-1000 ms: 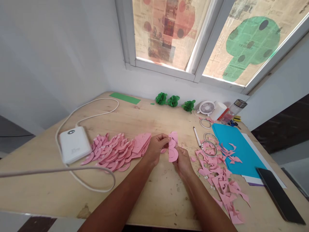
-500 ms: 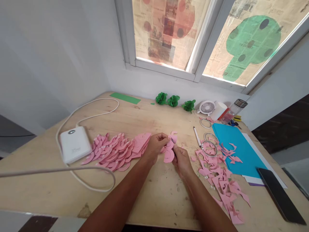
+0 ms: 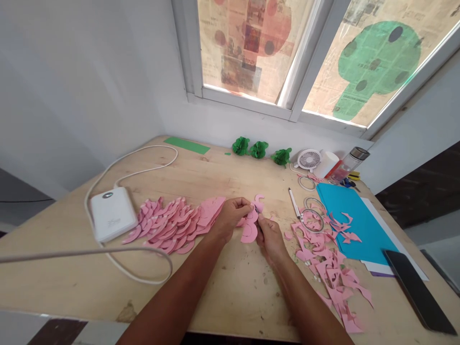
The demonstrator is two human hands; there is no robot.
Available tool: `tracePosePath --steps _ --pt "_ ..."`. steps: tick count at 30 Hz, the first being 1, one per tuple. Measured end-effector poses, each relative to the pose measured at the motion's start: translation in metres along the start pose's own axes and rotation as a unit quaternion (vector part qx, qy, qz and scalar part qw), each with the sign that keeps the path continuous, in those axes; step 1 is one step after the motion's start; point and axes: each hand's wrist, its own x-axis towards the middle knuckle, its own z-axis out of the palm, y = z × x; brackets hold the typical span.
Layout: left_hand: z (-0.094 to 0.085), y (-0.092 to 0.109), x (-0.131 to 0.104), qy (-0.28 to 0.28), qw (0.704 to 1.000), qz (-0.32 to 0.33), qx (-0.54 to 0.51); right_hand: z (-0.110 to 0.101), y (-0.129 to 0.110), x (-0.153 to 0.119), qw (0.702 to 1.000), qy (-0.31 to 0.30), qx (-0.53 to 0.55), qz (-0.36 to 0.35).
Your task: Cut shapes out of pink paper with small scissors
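A pink paper piece (image 3: 248, 233) with rounded, curling cut edges is pinched between the thumb and fingers of my left hand (image 3: 232, 215). My right hand (image 3: 271, 235) is closed around small dark scissors (image 3: 257, 210), mostly covered by the fingers, whose blades meet the paper. Just left of my left hand lies a long overlapping row of pink cut paper pieces (image 3: 176, 223), touching or nearly touching it. Pink paper scraps (image 3: 328, 263) are heaped to the right of my right hand.
A white power bank (image 3: 113, 214) with a looping cable sits at left. Three green paper balls (image 3: 258, 150) and a small fan (image 3: 309, 159) line the back. Rightward are a white pen (image 3: 293, 202), metal rings (image 3: 312, 220), a blue sheet (image 3: 359, 220), a bottle (image 3: 347, 166) and a black phone (image 3: 419, 292).
The lower part of the pink paper has shifted slightly left, and its upper curl has moved a little against the scissors. Both hands stay in nearly the same place.
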Motion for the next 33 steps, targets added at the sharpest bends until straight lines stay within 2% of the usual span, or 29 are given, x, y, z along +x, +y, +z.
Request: tracePosePath --steps 21,27,33 --pt "0.0027 0.0042 -0.0046 -0.003 1.0 -0.01 -0.013 -0.001 -0.0008 0.0011 1.0 0.008 -0.018 -0.006" --pt "0.0055 0.008 -0.0079 -0.02 1.0 -0.002 -0.021 -0.0023 -0.0016 0.0005 1.0 0.007 -0.023 -0.006" --pt "0.0026 0.0036 -0.0052 -0.029 1.0 -0.008 0.0 -0.0026 -0.0013 0.0009 1.0 0.003 -0.026 -0.002"
